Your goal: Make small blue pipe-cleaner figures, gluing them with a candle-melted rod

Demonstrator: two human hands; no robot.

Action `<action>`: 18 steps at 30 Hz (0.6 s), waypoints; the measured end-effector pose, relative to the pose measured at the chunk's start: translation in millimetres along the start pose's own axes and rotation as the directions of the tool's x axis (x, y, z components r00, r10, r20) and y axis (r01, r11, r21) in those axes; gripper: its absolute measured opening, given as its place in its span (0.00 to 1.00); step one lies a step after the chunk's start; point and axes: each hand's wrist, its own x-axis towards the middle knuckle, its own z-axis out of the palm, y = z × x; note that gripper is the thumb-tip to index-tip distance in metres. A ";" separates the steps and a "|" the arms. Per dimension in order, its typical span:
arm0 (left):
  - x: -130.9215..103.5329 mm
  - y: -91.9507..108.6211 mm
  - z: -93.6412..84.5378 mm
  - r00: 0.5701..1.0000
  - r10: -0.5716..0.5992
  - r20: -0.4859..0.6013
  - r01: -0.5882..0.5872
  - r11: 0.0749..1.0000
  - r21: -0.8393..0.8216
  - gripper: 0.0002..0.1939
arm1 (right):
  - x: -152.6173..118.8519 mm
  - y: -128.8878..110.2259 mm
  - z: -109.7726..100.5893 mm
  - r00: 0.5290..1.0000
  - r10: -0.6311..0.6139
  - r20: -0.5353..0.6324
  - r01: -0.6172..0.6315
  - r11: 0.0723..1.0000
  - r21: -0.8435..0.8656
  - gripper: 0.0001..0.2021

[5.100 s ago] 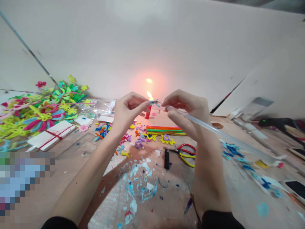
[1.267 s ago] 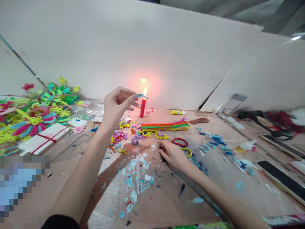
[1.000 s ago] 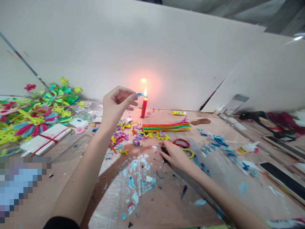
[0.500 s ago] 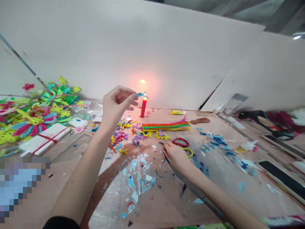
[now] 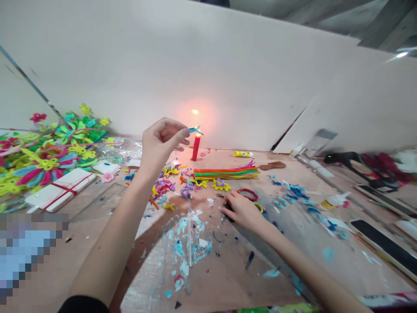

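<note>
Left hand (image 5: 160,141) pinching blue piece (image 5: 196,130): keep your grip back from the candle (image 5: 196,150); right hand (image 5: 241,210) half-curled, contents unclear.

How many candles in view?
1: the red candle, standing in front of the white wall, its top near the blue piece in the left hand. Others could be hidden in the clutter.
</note>
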 end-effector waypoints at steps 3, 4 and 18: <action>0.1 -0.6 -0.4 1.000 0.004 0.002 -0.004 1.000 0.031 0.04 | 0.1 -1.1 6.0 0.999 0.000 0.033 0.002 0.999 -0.054 0.07; 0.1 -0.8 -0.5 1.000 0.008 0.003 -0.008 0.999 0.035 0.04 | 0.6 -1.0 7.7 0.999 0.003 0.043 0.000 0.998 -0.070 0.07; -0.6 1.6 -0.7 1.000 0.010 -0.003 -0.010 1.000 0.001 0.05 | 7.8 8.4 3.5 0.997 0.005 0.074 0.002 0.996 -0.089 0.11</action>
